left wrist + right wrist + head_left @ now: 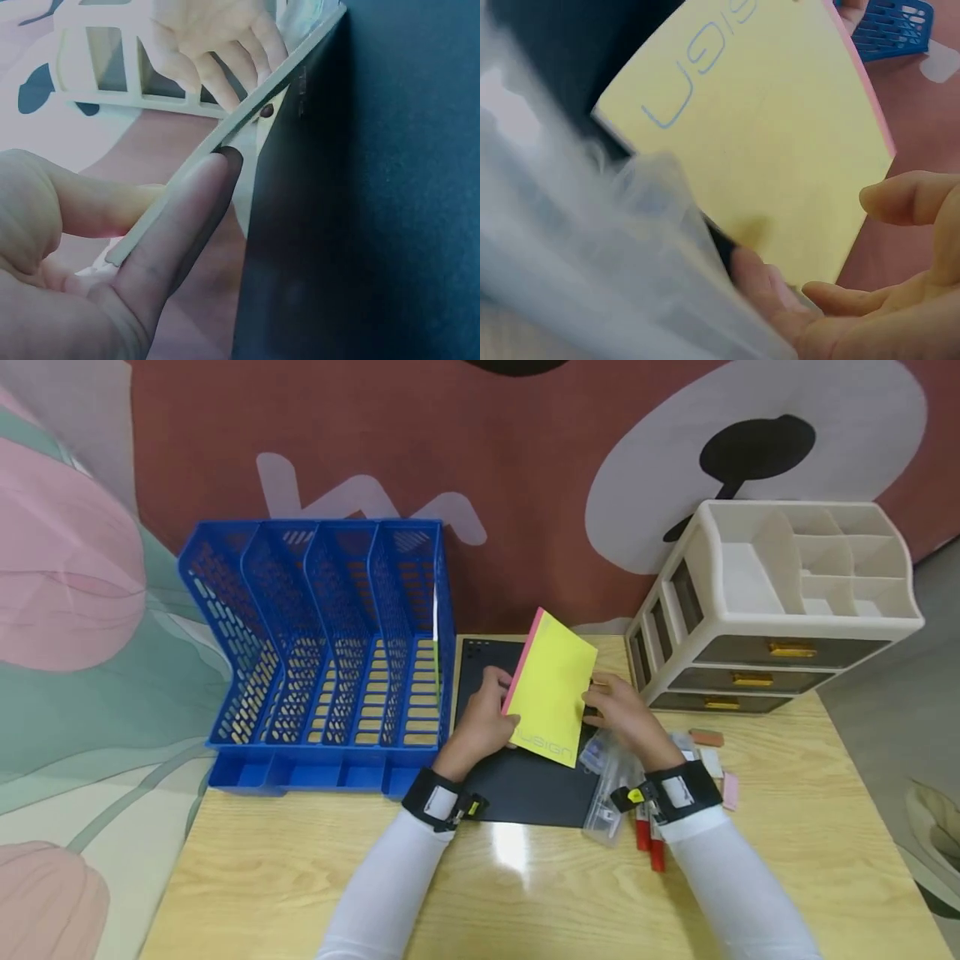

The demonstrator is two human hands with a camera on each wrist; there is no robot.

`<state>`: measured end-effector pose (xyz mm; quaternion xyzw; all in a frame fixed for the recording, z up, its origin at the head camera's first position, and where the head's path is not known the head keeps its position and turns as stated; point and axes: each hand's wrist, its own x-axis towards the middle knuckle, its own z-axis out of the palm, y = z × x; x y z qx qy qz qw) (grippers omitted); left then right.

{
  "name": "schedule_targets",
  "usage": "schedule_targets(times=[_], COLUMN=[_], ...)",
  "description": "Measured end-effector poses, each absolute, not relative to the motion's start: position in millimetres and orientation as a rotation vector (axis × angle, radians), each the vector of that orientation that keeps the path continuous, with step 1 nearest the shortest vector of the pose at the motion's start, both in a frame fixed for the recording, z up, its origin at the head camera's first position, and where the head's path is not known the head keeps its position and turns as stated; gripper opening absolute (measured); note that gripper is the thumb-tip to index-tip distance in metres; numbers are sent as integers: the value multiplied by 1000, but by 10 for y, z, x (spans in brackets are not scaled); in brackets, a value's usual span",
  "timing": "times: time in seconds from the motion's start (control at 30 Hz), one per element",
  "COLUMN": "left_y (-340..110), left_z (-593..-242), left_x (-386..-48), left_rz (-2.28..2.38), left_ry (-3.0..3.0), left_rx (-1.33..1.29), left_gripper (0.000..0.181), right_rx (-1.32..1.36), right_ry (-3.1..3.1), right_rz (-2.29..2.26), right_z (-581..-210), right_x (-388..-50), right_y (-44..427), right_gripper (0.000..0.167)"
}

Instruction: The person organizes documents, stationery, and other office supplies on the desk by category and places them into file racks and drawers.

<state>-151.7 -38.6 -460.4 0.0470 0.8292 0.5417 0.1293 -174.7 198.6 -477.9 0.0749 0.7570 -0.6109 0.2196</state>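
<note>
A thin yellow notepad (552, 689) with a pink bound edge is held up at a slant, blue lettering along its lower end. My left hand (486, 717) pinches it by the pink side; in the left wrist view thumb and fingers lie on opposite faces of the pad (247, 105). At the opposite edge is my right hand (624, 714), its fingers relaxed and spread. In the right wrist view, some fingertips (761, 281) come up against the pad's edge, with another finger apart from its face. Below lies a dark flat board (525, 789).
On the left stands a blue file rack (330, 747) with a thin item in its rightmost slot. A white drawer organizer (813, 625) is at the right. Clear plastic packaging (609, 802), red-ended markers (657, 856) and small blocks (707, 737) lie around my right wrist.
</note>
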Motion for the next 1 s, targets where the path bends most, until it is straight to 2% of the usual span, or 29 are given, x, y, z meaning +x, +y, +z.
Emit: schedule_targets(times=[0.33,0.4,0.57,0.67,0.77,1.0], left_y=[-509,-540,-615,-658,-705,-861], left_z=[-4483,-4459,-4398,-4354,-4309,-4170], left_x=[-1451,-1434,-1363,-1318,-1275,-1190], left_rz=[1633,1664,1755,1730,1683,1657], left_ry=[2453,2434,2389,2453,2517,2510], left_rx=[150,161,243,293,294,327], left_gripper=[52,52,51,50,50,50], right_rx=[55,47,-2,-64,-137,-248], right_ry=[2016,1969,1767,1672,1655,1718], right_rz=[-1823,-1885,-2127,-2219,-2263,-2295], right_z=[-4763,-4758,-4737,-4723,-4692,-4589], right_x=[-1716,-1709,-1683,-1661,-1637,-1577], right_y=[2086,2087,2068,2049,2017,1954], right_gripper=[68,61,29,22,24,44])
